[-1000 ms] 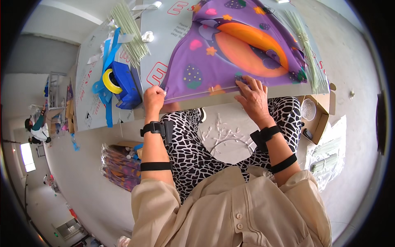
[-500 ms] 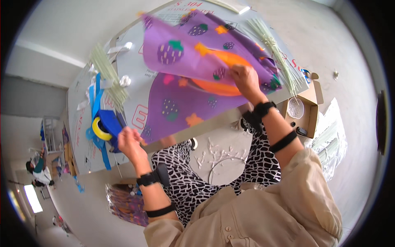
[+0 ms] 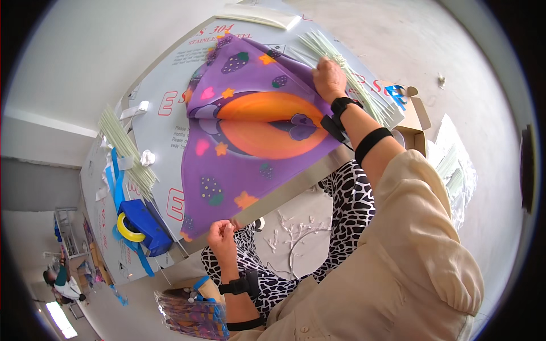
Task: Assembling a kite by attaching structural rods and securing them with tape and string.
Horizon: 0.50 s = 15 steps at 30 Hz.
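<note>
A purple fabric sheet (image 3: 199, 165), printed with berries, stars, hearts and an orange oval, lies across the board-topped table with a fold through the oval. At its right edge my right hand (image 3: 330, 79) is closed, gripping the fabric beside a bundle of thin pale rods (image 3: 367, 94). My left hand (image 3: 223, 244) hovers by the sheet's near edge, close to its left corner. Its fingers are curled and pinched together; whatever they hold, if anything, is too small to make out. A band circles each wrist.
On the table's left stand a blue tape dispenser (image 3: 145, 227) with a yellow roll, blue ribbon (image 3: 118, 182) and another rod bundle (image 3: 128, 150). An open cardboard box (image 3: 418, 116) sits at right. Patterned packets in clear plastic (image 3: 190, 312) lie below left. Another person (image 3: 67, 284) is far left.
The lifted part of the sheet has come down onto the table. My right hand has moved farther away along its edge, and my left hand has shifted right and nearer to me.
</note>
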### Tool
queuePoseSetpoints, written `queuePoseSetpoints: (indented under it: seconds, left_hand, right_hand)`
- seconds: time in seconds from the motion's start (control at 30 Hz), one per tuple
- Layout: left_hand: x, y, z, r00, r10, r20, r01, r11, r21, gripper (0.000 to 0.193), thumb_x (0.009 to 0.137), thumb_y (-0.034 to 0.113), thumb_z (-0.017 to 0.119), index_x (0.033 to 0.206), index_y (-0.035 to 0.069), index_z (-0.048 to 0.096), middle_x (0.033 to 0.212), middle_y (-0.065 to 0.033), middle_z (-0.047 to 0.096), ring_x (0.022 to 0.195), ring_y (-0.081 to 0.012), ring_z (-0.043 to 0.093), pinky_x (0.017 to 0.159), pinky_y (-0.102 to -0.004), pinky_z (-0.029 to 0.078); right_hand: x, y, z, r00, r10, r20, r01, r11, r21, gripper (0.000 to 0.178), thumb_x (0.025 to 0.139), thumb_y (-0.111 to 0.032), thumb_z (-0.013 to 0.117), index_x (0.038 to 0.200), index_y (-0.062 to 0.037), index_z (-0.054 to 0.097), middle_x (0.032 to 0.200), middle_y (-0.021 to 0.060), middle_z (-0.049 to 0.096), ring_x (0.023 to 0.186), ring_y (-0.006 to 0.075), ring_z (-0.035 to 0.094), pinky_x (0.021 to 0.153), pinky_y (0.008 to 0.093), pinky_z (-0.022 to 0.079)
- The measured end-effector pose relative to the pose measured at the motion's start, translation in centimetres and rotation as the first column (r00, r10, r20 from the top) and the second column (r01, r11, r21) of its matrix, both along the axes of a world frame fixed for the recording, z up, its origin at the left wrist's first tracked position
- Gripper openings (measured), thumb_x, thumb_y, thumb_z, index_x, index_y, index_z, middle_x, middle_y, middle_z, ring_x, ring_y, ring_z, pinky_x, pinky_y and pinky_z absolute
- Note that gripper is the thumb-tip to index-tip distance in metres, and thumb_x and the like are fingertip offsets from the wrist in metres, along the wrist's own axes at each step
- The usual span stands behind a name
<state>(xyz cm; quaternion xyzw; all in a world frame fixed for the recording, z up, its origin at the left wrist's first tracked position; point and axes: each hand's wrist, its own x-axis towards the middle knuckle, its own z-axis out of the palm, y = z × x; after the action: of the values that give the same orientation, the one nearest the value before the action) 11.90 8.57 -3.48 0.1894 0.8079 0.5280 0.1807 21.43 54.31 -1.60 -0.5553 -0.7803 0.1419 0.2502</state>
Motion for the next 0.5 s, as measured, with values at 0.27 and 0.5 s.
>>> queuePoseSetpoints:
  seconds: [0.27, 0.5]
  left_hand:
    - [-0.1, 0.1, -0.5, 0.997, -0.011, -0.082, 0.005, 0.997, -0.074, 0.006, 0.083, 0.003, 0.060, 0.087, -0.001, 0.060, 0.072, 0.0011, 0.056, 0.063, -0.0068, 0.049, 0.059, -0.0222, 0.043]
    - [-0.1, -0.2, -1.0, 0.998, -0.013, -0.057, 0.011, 0.999, -0.036, 0.005, 0.083, 0.002, 0.059, 0.086, -0.002, 0.059, 0.070, -0.0005, 0.056, 0.063, -0.0081, 0.050, 0.060, -0.0239, 0.044]
  right_hand:
    - [7.5, 1.9, -0.2, 0.966, -0.129, 0.223, 0.151, 0.985, -0.088, 0.021, 0.079, -0.014, 0.056, 0.094, -0.0034, 0.066, 0.097, 0.0206, 0.065, 0.093, 0.0368, 0.063, 0.078, 0.0433, 0.051]
    - [7.3, 1.7, 0.0, 0.986, -0.046, 0.159, 0.034, 0.997, 0.071, 0.015, 0.080, -0.014, 0.059, 0.089, -0.0040, 0.065, 0.091, 0.0198, 0.065, 0.089, 0.0378, 0.063, 0.077, 0.0437, 0.050]
